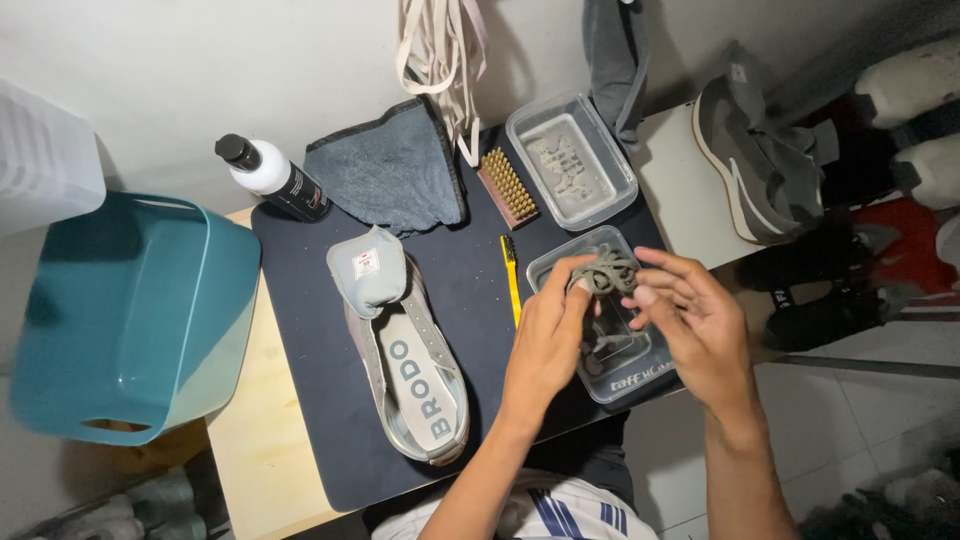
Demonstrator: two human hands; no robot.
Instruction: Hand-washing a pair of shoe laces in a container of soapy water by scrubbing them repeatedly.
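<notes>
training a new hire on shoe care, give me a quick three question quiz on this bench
1. True or false: both hands hold the bundled grey lace over a clear tub.
2. Which lies between the shoe and that tub? A) yellow brush B) bottle C) grey cloth
3. What colour is the bin at the table's left end?

Key: 1 true; 2 A; 3 teal.

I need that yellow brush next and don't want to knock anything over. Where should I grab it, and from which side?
Probably take the yellow brush by its slim handle, the near end, coming from the shoe side. It lies flat on the dark mat, bristle head pointing away, with the clear tub and left hand crowding its other side.
</notes>
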